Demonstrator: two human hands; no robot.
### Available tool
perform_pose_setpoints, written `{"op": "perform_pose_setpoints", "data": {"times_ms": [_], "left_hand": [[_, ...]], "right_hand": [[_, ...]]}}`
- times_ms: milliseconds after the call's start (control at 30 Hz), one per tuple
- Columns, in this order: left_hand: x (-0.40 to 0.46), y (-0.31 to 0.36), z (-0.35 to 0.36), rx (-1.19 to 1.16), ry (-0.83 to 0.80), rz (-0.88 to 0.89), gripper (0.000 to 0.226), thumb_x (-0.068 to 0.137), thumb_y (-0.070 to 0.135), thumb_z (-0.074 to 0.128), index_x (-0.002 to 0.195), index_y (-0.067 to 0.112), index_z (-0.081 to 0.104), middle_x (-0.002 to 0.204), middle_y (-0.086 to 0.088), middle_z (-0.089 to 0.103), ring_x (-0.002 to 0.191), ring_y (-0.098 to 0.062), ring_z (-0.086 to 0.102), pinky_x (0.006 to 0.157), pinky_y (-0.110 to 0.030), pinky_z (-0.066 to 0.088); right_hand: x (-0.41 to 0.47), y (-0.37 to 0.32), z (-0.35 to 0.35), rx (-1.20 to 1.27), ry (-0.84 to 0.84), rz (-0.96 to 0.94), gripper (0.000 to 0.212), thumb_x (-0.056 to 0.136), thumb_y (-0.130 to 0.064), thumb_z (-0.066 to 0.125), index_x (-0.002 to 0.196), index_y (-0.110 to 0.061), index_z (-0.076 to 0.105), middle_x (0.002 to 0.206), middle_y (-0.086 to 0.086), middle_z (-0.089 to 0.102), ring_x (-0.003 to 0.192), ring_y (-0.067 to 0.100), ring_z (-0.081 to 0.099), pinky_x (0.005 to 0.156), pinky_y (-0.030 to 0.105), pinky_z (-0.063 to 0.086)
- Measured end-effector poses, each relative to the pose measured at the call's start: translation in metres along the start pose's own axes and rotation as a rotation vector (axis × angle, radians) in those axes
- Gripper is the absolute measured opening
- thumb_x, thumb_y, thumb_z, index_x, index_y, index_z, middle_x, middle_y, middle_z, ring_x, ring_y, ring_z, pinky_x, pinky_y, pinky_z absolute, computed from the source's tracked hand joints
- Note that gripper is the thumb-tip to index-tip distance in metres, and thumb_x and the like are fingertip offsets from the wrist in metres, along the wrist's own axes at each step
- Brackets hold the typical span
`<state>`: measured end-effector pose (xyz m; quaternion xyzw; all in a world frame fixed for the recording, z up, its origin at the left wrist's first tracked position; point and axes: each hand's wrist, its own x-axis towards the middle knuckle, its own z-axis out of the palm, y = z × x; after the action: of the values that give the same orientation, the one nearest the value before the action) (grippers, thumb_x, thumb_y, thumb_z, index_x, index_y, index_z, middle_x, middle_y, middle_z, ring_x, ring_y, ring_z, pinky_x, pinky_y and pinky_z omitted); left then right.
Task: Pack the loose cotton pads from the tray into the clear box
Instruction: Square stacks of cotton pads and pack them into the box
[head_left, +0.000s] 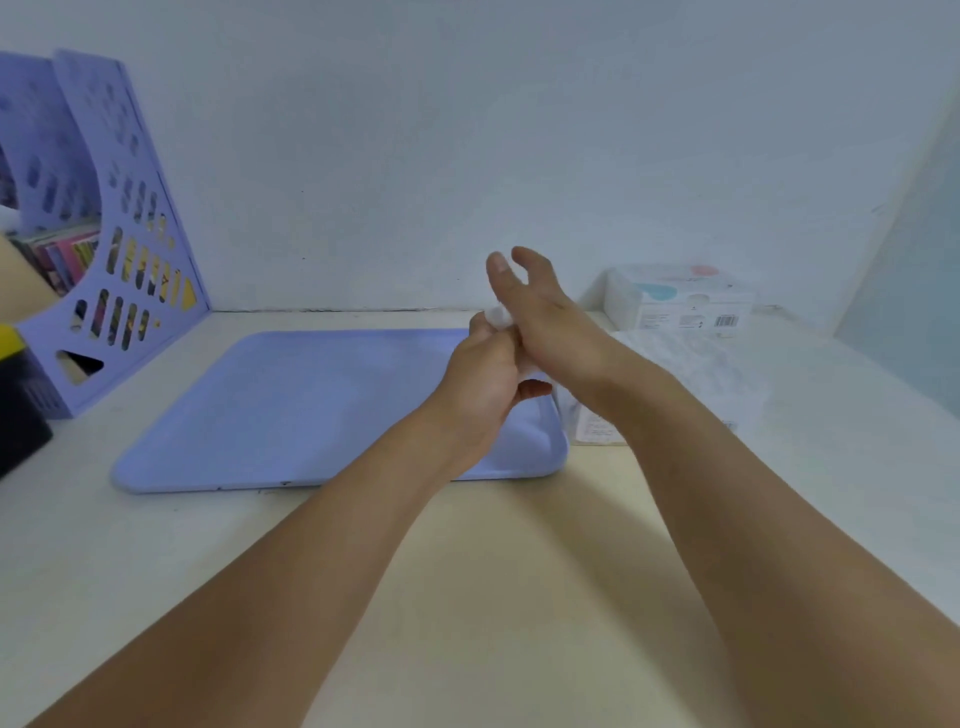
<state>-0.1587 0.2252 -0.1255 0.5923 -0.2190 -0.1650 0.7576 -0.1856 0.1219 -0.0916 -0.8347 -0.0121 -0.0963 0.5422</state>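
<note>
Your two hands meet above the right far corner of the tray (291, 405). Between them you hold a small stack of white cotton pads (497, 317); only its soft edge shows, so its long axis is not clear. Your left hand (485, 376) is closed around the stack from below. Your right hand (540, 317) presses on it with the palm, the fingers loosely spread upward. The tray is smooth lilac plastic, flat, with rounded corners. The clear box (670, 384) lies just beside its right edge, long side pointing away from you, with white pads inside.
</note>
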Motion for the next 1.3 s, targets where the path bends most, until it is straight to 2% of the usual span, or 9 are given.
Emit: {"op": "perform_pose_setpoints", "data": {"times_ms": [100,233,367,467,633,767,867,1000,1300], "left_hand": [[0.001,0.001,-0.003,0.119,0.018,0.061,0.033,0.099,0.021,0.052,0.13,0.013,0.044,0.113,0.005,0.064,0.1,-0.009,0.064,0.07,-0.022,0.048],[0.002,-0.005,-0.007,0.233,0.158,0.192,0.05,0.088,0.012,0.075,0.126,0.022,0.043,0.098,0.005,0.074,0.087,-0.014,0.069,0.077,-0.028,0.054],[0.002,-0.013,-0.01,0.338,0.149,0.278,0.061,0.077,0.017,0.087,0.124,0.021,0.049,0.108,0.001,0.07,0.097,-0.013,0.069,0.08,-0.023,0.055],[0.001,-0.022,-0.013,0.687,0.047,0.38,0.059,0.071,0.035,0.09,0.118,0.026,0.054,0.109,0.009,0.06,0.092,-0.006,0.059,0.068,-0.016,0.046],[0.0,-0.037,-0.012,0.93,-0.087,0.464,0.042,0.078,0.04,0.084,0.104,0.031,0.052,0.105,0.015,0.055,0.087,0.001,0.053,0.069,-0.007,0.038],[0.004,-0.043,-0.012,0.98,-0.003,0.453,0.045,0.082,0.05,0.077,0.108,0.026,0.049,0.103,0.018,0.052,0.088,-0.003,0.054,0.067,-0.017,0.041],[0.006,-0.043,-0.012,1.001,-0.091,0.545,0.036,0.087,0.044,0.075,0.109,0.025,0.052,0.105,0.018,0.052,0.089,-0.005,0.053,0.069,-0.021,0.043],[0.008,-0.043,-0.012,1.014,-0.199,0.575,0.019,0.095,0.036,0.067,0.109,0.023,0.063,0.103,0.013,0.062,0.09,-0.013,0.056,0.073,-0.031,0.05],[0.001,-0.037,-0.012,1.166,-0.305,0.46,0.026,0.102,0.042,0.051,0.125,0.03,0.045,0.087,-0.016,0.061,0.072,-0.024,0.054,0.071,-0.051,0.049]], "right_hand": [[-0.007,-0.006,-0.023,-0.03,-0.024,-0.013,0.054,0.096,-0.045,0.062,0.14,-0.015,0.053,0.117,0.007,0.071,0.105,0.017,0.07,0.094,0.031,0.053],[-0.017,-0.002,-0.054,-0.109,-0.053,-0.052,0.026,0.086,-0.016,0.079,0.107,-0.002,0.073,0.096,0.015,0.076,0.086,0.024,0.076,0.072,0.034,0.061],[-0.012,0.006,-0.065,-0.09,0.1,0.072,0.034,0.085,-0.017,0.08,0.099,0.013,0.068,0.085,0.016,0.073,0.073,0.024,0.074,0.061,0.029,0.061],[-0.009,0.011,-0.076,-0.123,0.276,0.256,0.038,0.084,-0.028,0.078,0.095,0.007,0.072,0.077,0.015,0.072,0.055,0.021,0.062,0.048,0.025,0.044],[-0.01,0.012,-0.068,-0.427,0.122,0.508,0.034,0.084,-0.038,0.076,0.076,-0.009,0.06,0.055,0.006,0.047,0.045,0.017,0.039,0.048,0.025,0.03],[-0.01,0.013,-0.061,-0.666,0.127,0.468,0.035,0.077,-0.031,0.081,0.065,-0.009,0.057,0.053,0.002,0.055,0.049,0.018,0.05,0.051,0.025,0.039],[-0.007,0.016,-0.051,-0.844,0.15,0.444,0.032,0.074,-0.027,0.082,0.073,-0.014,0.054,0.07,0.002,0.06,0.071,0.022,0.062,0.068,0.031,0.051],[-0.002,0.025,-0.04,-1.052,0.189,0.399,0.033,0.081,-0.029,0.075,0.075,-0.018,0.045,0.075,-0.001,0.052,0.062,0.015,0.048,0.059,0.028,0.037],[0.001,0.03,-0.052,-0.983,0.162,0.383,0.034,0.078,-0.036,0.077,0.072,-0.015,0.051,0.072,0.002,0.056,0.067,0.022,0.057,0.059,0.028,0.041]]}}
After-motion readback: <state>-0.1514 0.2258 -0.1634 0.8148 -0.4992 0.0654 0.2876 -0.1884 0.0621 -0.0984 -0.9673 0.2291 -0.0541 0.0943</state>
